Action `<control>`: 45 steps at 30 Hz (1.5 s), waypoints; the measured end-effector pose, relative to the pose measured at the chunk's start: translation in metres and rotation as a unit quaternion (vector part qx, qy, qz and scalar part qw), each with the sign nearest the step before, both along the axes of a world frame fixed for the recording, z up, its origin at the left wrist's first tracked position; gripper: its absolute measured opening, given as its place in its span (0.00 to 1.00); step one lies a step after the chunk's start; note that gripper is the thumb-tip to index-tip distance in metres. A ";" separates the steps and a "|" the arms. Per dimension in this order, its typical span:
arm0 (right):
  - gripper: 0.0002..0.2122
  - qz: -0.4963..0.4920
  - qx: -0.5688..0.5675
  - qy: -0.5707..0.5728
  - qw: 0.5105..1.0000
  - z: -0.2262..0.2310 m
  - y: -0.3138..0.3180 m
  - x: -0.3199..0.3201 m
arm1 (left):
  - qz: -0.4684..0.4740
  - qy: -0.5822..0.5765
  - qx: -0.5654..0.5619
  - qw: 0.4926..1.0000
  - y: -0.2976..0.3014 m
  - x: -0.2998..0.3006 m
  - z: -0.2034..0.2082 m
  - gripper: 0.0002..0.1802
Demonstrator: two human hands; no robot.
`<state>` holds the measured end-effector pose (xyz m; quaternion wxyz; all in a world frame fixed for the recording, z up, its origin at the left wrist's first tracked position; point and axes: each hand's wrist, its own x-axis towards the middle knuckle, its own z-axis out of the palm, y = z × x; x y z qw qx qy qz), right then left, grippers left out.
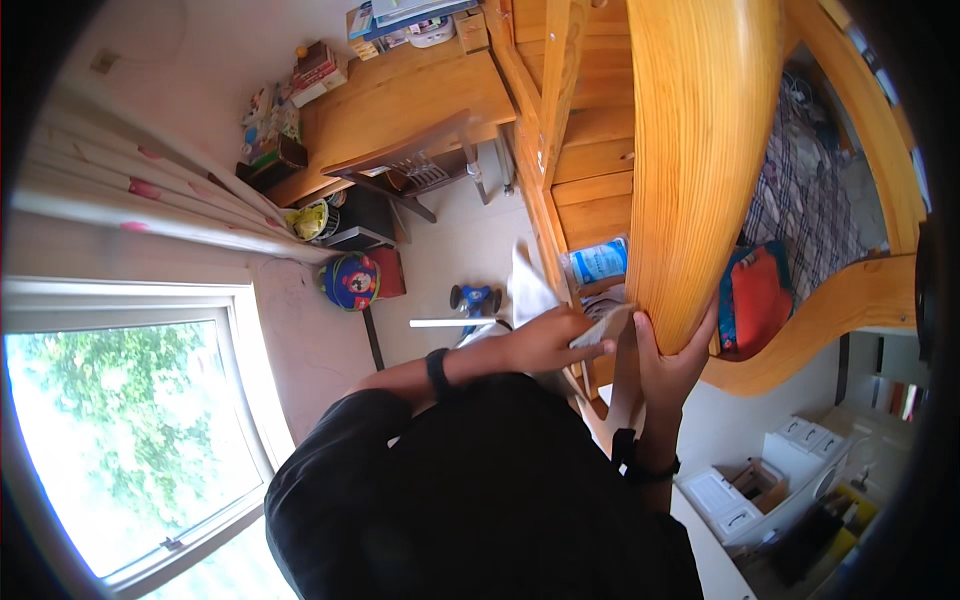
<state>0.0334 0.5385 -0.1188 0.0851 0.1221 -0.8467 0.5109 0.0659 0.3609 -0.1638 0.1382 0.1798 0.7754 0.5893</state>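
My left hand [548, 338] is closed round a greyish-white cloth [606, 326], held against the edge of the wooden bed frame. My right hand [676, 372] grips the lower end of a broad, pale-brown wooden bed board [690, 180], thumb on one side and fingers on the other. Both wrists carry black bands. Beside the board lies a blue-and-white package [598, 261] on a wooden step. Past my left hand, a white piece of material [530, 288] hangs or stands; its kind is unclear.
A bed with a plaid cover [800, 170] and red cushion [758, 300] lies right. A wooden desk [420, 100], a chair [415, 170], a blue wheeled object [477, 300] and a white rod [452, 323] are left. White drawer boxes [720, 500] stand lower right, a window [130, 430] lower left.
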 end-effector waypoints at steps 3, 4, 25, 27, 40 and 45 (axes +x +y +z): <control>0.37 -0.025 0.011 0.024 0.999 -0.005 0.001 0.000 | -0.020 -0.053 -0.113 0.992 0.004 0.014 0.001 0.21; 0.36 -0.034 0.013 0.017 0.999 -0.005 0.001 0.000 | -0.016 -0.052 -0.110 0.992 0.006 0.020 0.001 0.21; 0.31 0.039 -0.057 0.121 0.990 -0.021 0.002 -0.008 | -0.030 0.093 0.039 0.994 0.043 0.163 0.018 0.19; 0.31 0.048 -0.060 0.126 0.989 -0.024 0.001 -0.015 | -0.013 0.098 0.051 0.994 0.045 0.186 0.023 0.16; 0.31 -0.014 0.120 0.341 0.932 -0.024 -0.003 -0.003 | 0.183 0.101 0.045 0.977 0.082 0.309 0.047 0.20; 0.32 0.593 0.119 0.118 0.788 -0.055 0.014 0.119 | 0.173 0.176 0.110 0.963 0.105 0.307 0.054 0.17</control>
